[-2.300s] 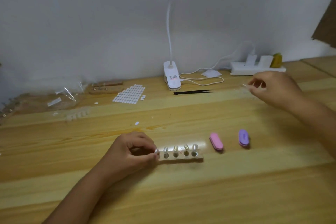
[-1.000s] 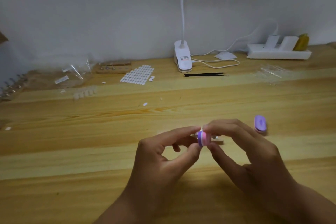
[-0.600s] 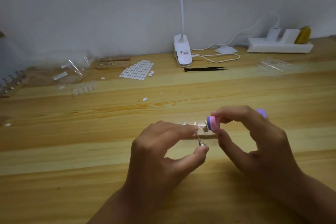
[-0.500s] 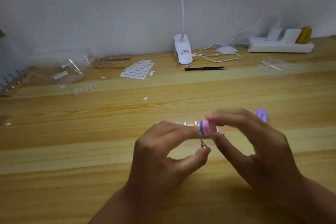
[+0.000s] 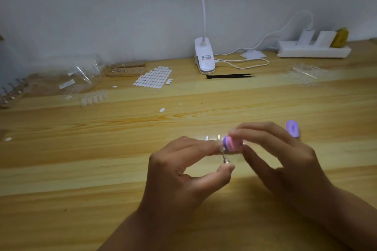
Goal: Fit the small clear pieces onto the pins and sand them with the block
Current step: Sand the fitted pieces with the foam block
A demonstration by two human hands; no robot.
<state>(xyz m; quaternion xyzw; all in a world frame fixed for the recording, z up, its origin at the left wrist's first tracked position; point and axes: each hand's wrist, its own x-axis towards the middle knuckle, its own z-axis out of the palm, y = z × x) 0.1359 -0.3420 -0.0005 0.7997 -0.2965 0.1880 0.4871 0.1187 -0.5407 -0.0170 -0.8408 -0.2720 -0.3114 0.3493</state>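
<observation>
Left hand is pinching a thin metal pin between thumb and forefinger, low over the table, front middle. Right hand is gripping a small rounded sanding block, pink with purple stripes, touching the pin's top end. Clear piece there is too blurred to make out. Pin holder is sitting just behind the hands, mostly hidden. A purple block is lying just behind the right hand.

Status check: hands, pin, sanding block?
Left hand pinches pin. Right hand holds pink sanding block at its top. Purple block lies apart; path clear.
</observation>
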